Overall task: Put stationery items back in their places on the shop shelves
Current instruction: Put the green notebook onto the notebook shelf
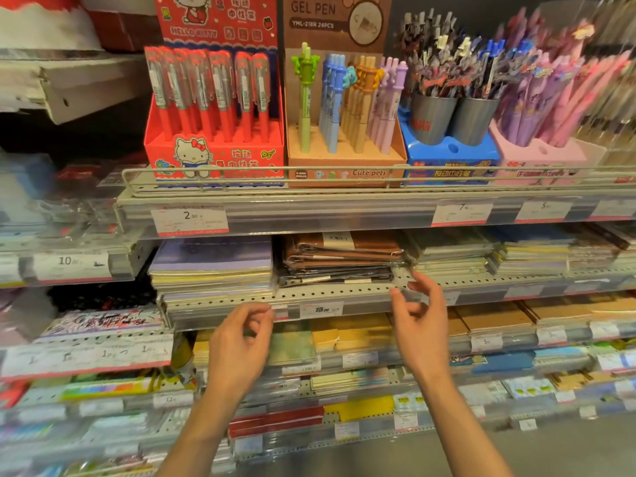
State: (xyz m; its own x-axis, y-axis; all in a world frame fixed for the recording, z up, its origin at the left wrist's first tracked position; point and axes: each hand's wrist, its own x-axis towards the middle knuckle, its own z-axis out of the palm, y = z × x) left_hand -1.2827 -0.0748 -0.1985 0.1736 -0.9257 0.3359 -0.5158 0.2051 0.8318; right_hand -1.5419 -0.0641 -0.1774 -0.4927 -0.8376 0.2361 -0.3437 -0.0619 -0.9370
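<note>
Two empty hands: left hand (pixel 237 342), right hand (pixel 421 321)

Two bare forearms are seen rising from the lower centre of the frame. No sleeves are worn; the left hand (pixel 239 342) and right hand (pixel 421 325) are ungloved.

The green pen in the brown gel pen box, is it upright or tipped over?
Upright. The green pen stands in a hole of the brown box, its cap above the neighbouring pens.
</note>
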